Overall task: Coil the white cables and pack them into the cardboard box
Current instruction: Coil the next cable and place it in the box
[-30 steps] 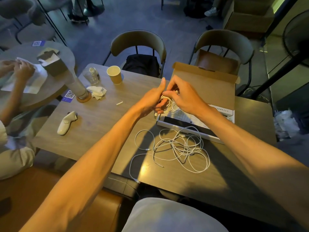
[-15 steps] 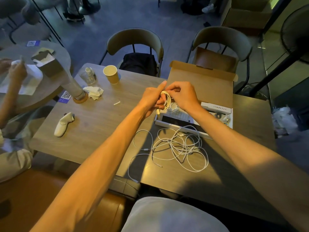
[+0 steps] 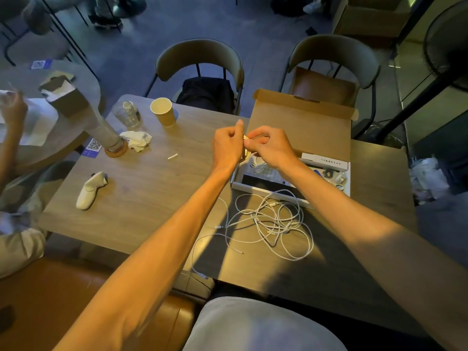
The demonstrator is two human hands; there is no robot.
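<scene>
A café: paper cup (image 3: 163, 111), QR-code sticker (image 3: 93, 145), small tables (image 3: 141, 188), chairs (image 3: 200, 59).

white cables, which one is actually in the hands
The small coil pinched between left hand and right hand over the left end of the cardboard box. The rest lie in a loose tangle on the table, untouched.

An olive curved-back chair (image 3: 200, 57) and a second such chair (image 3: 334, 51) stand at the brown wood-grain table's (image 3: 152, 193) far edge, on dark grey floor (image 3: 266, 34).
</scene>
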